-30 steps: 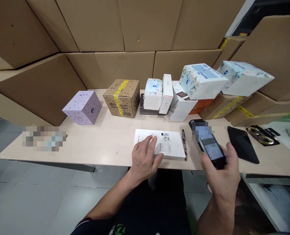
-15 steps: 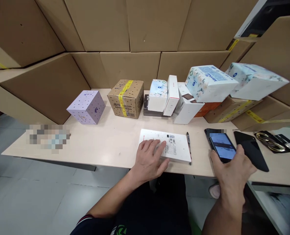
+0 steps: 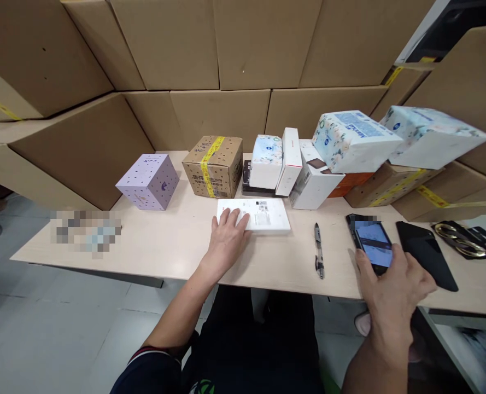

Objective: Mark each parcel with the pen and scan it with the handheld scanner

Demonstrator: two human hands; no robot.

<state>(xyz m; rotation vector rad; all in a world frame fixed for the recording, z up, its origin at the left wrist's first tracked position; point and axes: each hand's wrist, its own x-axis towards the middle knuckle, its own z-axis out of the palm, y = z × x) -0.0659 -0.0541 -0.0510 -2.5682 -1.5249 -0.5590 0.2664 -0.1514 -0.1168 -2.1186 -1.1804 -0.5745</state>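
Note:
My left hand (image 3: 228, 238) lies with fingers spread on the left part of a flat white box (image 3: 269, 217) with printed labels. The box rests on the table just in front of the row of packages. My right hand (image 3: 394, 279) grips the near end of a smartphone (image 3: 373, 241), thumb on its left edge and fingers on its right; the screen is lit. A pen (image 3: 318, 251) lies between the white box and the phone. Right of the phone, partly behind my fingers, is a flat black device or case (image 3: 425, 251).
Along the back of the table (image 3: 177, 241) stand a lilac box (image 3: 148, 183), a taped brown carton (image 3: 213, 167), a small floral tissue pack (image 3: 266, 161), white boxes (image 3: 316, 186) and larger floral packs (image 3: 355, 142). Gold-coloured handles (image 3: 462, 241) lie far right. Cardboard boxes wall the back.
The white box has slid away from me and to the left under my left hand, away from the pen's side. My right hand stays at the phone.

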